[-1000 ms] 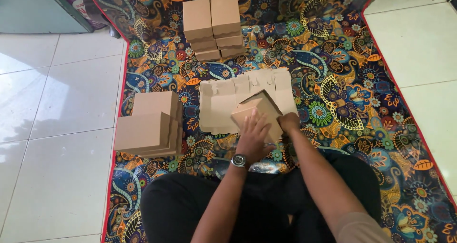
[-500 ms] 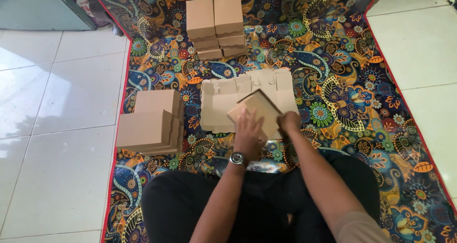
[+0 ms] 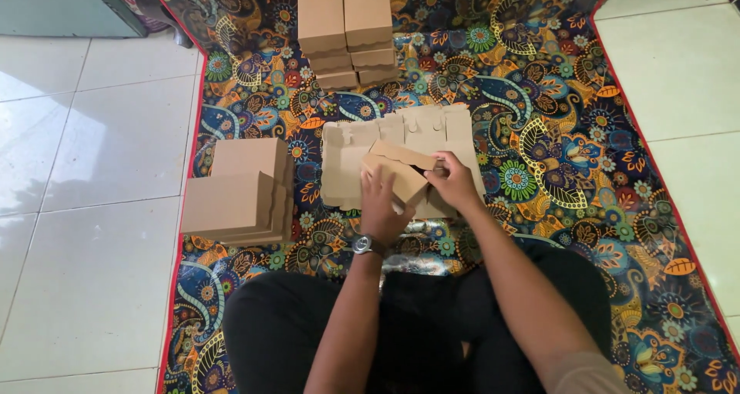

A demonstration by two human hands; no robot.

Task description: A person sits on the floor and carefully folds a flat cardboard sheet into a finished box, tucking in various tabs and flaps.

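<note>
Left: stack of brown boxes on patterned mat. Centre: left hand and right hand grip half-folded box over flat blanks. Far: second stack. Since earlier, the box flap sits lower.

Two hands, one half-folded box, one pile of flat blanks, and two stacks of finished boxes (perhaps ten boxes).
</note>
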